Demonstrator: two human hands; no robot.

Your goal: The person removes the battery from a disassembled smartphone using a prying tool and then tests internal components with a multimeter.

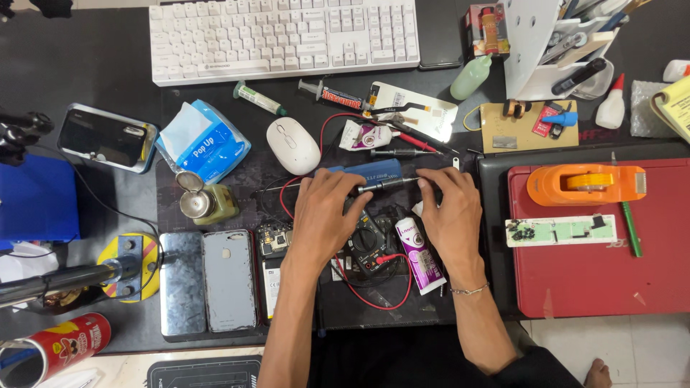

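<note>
Both hands, left (327, 215) and right (449, 212), pinch a thin black screwdriver (381, 184) above a multimeter (370, 244). Its long axis runs left-right, shaft pointing left. Clutter hems them in: mouse (292, 145) behind, phone (228, 279) left, red case (596, 244) right.

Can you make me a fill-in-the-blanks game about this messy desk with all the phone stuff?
1. Both hands, left hand and right hand, hold a thin dark ____.
2. The oval computer mouse is coloured ____.
3. The orange tape dispenser sits on a ____ flat case.
4. The right wrist wears a thin ____.

Missing words: screwdriver; white; red; bracelet
</note>
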